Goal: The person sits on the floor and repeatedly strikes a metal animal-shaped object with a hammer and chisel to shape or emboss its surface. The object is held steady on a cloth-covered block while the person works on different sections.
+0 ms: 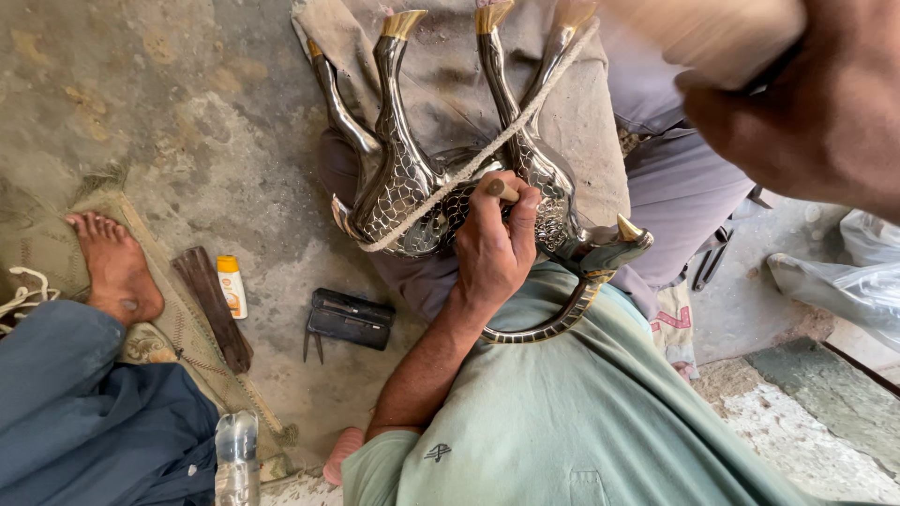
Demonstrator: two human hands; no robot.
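Nearby, rope (487, 150) across metal figure (412, 187), bottle (232, 286), black case (352, 319).

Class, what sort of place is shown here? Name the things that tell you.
Probably a floor-level metal craft workshop: a patterned metal figure roped on the lap, a punch in the left hand, a bare concrete floor.

The metal animal figure (422, 187) lies on a cloth (441, 84) over the person's lap, legs toward twelve o'clock. A rope (487, 145) crosses it. On the floor (187, 112) at nine o'clock lie a case (352, 319), a small bottle (232, 286) and a wooden stick (216, 309).
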